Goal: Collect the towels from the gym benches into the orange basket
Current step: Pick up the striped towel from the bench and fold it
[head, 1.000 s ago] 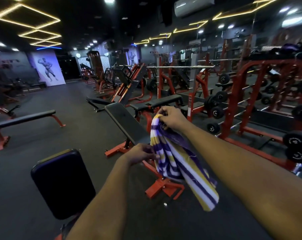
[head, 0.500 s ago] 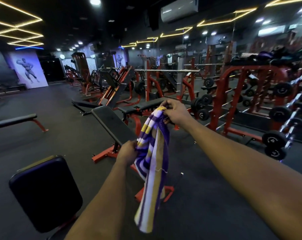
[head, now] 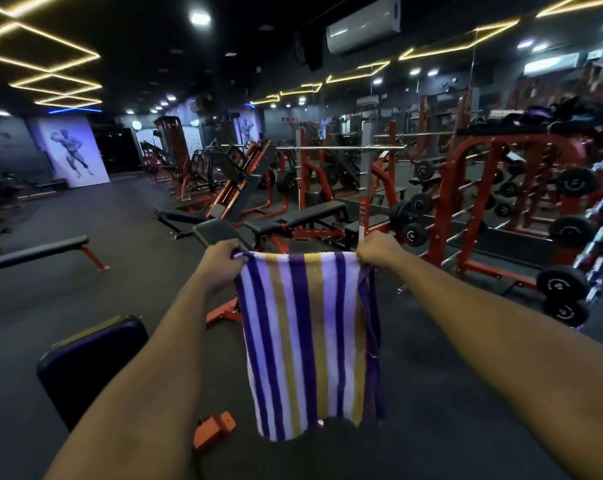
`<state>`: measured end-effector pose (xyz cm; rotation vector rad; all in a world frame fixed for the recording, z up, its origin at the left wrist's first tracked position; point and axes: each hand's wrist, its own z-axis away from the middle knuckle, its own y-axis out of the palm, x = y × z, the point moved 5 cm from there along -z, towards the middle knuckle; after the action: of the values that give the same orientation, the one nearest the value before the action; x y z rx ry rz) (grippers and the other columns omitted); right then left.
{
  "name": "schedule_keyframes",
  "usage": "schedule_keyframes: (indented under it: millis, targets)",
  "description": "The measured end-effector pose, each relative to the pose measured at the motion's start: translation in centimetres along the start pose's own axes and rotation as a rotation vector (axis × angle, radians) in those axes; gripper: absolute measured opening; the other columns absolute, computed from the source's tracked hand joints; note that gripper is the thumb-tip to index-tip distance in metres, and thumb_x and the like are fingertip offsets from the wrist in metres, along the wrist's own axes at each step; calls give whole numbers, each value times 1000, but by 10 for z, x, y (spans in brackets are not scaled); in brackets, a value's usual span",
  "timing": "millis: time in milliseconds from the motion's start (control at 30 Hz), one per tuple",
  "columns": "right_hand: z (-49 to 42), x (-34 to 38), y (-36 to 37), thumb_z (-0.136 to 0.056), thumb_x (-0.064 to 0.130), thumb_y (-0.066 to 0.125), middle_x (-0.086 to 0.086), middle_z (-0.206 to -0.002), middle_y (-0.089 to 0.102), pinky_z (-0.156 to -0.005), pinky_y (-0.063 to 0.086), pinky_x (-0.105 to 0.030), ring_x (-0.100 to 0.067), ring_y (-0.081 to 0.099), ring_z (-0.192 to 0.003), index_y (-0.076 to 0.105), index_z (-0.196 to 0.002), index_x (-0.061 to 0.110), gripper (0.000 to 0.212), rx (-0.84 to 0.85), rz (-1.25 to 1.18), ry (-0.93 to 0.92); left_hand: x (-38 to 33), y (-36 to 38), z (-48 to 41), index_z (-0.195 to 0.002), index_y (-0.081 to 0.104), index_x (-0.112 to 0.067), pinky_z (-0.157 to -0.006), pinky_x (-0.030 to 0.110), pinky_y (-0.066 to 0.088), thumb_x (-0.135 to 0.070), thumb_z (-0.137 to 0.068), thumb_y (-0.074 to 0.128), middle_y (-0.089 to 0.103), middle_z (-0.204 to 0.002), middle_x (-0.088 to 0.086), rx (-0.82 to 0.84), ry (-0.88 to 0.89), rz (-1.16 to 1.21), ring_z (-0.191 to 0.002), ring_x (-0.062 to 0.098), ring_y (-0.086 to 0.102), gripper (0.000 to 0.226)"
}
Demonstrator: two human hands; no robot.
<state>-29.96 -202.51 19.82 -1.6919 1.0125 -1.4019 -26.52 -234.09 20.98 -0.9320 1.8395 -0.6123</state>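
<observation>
Gripping a striped towel by its top corners, both hands spread it; no basket in sight.

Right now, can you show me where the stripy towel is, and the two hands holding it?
Striped towel (head: 303, 344), head view: middle of the hanging cloth.
Left hand (head: 223, 256), head view: back of the hand.
Right hand (head: 379, 249), head view: back of the hand.

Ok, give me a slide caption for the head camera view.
Both hands, left hand and right hand, hold a purple, white and gold striped towel spread by its top corners above the gym floor.
</observation>
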Motion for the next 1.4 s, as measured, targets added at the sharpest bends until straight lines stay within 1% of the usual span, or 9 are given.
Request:
schedule_keyframes:
  millis: [167,300,467,633,733,900,1033,1167,1400]
  targets:
    - [-16,37,-104,-86,35,66,-1,-109,63,-80,50,-36,-20,60,-98,58,-103,25,22,-357,-963,-144,-48,-85,-52,-127,44,-24,-97,43,48,-26,-85,65,55,-126,6,-404,127,372,-115,27,57,47]
    - [-22,6,-17,-57,64,84,-1,-130,60,-101,45,-48,-22,59,-115,39,-142,19,106,34,-1010,71,-23,3,-30,-150,3,-26,-104,42,43,-51,-59,86,42,-146,3,75,-203,586,-123,23,51,126]
    - [35,-55,125,-81,13,74,-6,-71,65,-59,55,-33,-15,59,-60,69,-86,1,13,194,-869,366,39,121,28,-125,49,5,-74,19,50,-12,-79,74,58,-125,14,392,-353,245,-99,16,55,55]
    - [59,-94,136,-82,4,72,-16,-82,62,-50,54,-33,-21,62,-62,46,-101,6,33,156,-965,633,78,153,24,-120,55,0,-85,32,52,-43,-59,83,65,-120,12,361,-377,261,-105,23,64,80]
    - [71,-99,136,-78,-6,74,-19,-109,61,-59,58,-32,-20,67,-75,35,-126,21,67,272,-1076,545,39,156,38,-109,58,-11,-74,27,50,-17,-77,78,64,-100,1,462,-351,381,-88,14,61,39]
    - [100,-143,132,-68,-10,74,-8,-115,65,-66,56,-22,-15,60,-90,66,-122,16,60,454,-474,382,10,193,42,-103,69,-26,-86,30,51,-16,-65,85,64,-112,6,682,-183,168,-106,23,60,42]
    - [136,-201,122,-81,17,63,-7,-115,70,-86,53,-29,-25,64,-104,75,-107,17,28,288,29,492,-31,242,65,-105,71,-13,-85,26,44,-12,-67,84,66,-102,8,667,-118,20,-100,21,59,40]
    - [168,-280,126,-73,45,54,-11,-120,60,-104,41,-47,-35,52,-117,70,-103,35,36,21,-172,746,-69,285,80,-74,60,-35,-82,34,49,-34,-61,69,69,-96,11,514,-107,8,-99,33,63,16]
    - [259,-393,103,-84,20,54,2,-74,62,-66,44,-31,-14,54,-74,59,-84,9,12,-425,-628,747,-175,369,136,-89,51,-17,-61,25,38,-17,-83,61,60,-77,-1,491,-40,278,-75,18,55,12]
